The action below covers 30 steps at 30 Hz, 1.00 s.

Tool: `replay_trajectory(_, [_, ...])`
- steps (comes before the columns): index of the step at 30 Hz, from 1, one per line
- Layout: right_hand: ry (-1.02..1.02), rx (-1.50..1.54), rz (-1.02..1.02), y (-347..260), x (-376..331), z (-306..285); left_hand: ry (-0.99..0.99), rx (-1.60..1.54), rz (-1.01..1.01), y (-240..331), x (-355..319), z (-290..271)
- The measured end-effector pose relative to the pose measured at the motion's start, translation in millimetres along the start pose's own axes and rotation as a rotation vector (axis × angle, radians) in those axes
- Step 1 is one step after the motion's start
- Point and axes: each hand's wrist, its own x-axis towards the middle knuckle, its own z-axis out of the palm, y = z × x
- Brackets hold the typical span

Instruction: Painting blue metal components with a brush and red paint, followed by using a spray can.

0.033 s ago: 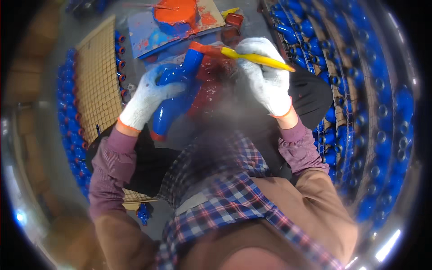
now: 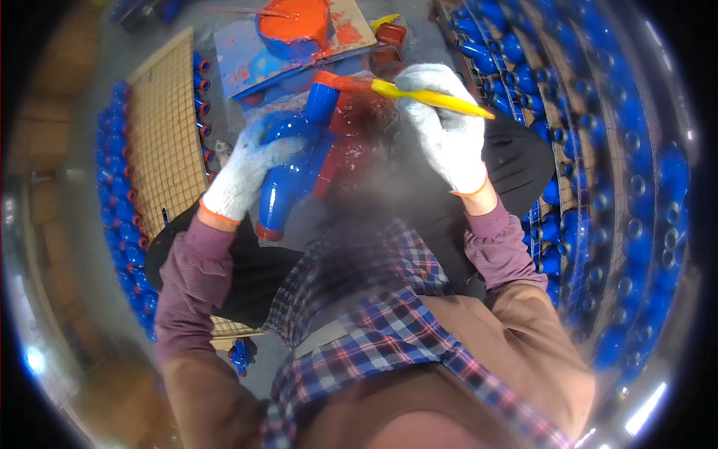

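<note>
My left hand (image 2: 247,166), in a white knit glove with an orange cuff, is wrapped round a glossy blue pipe fitting (image 2: 281,191). The fitting is tilted, with a side branch partly hidden; its lower end is red and its upper end carries a red rim. My right hand (image 2: 454,142), gloved the same way, grips a paintbrush (image 2: 430,98) by its yellow handle. Red paint coats the brush head, which touches the fitting's upper end. Below the brush lies a red-smeared surface (image 2: 359,127), partly behind the fitting.
Ahead, an open tub of orange-red paint (image 2: 294,28) stands on a paint-stained board (image 2: 354,34), with a red container (image 2: 389,43) beside it. Racks of blue fittings (image 2: 550,101) fill the right. A wire-mesh panel (image 2: 166,112) and more blue fittings (image 2: 116,179) stand left. One small fitting (image 2: 238,358) lies lower left.
The fitting has turned slightly in my left hand's grip, its lower end shifting a little right and nearer to me. The brush stays against its upper end.
</note>
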Motion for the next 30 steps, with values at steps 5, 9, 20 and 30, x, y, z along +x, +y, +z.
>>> replay_trajectory(5, [0.047,0.115,0.171,14.3,2.8,-1.5,-0.015,-0.658,0.121,-49.3,-19.8,7.8])
replay_trajectory(9, [0.079,0.304,0.259,26.1,1.4,6.6,0.142,-0.827,0.043,-89.3,-8.1,25.2])
replay_trajectory(20, [0.223,0.331,0.290,24.0,-10.1,6.3,-0.329,-1.133,0.225,-43.6,5.4,63.4])
replay_trajectory(30, [0.382,0.274,0.265,-41.9,-10.3,-27.4,0.013,0.416,0.638,21.9,-5.4,22.1])
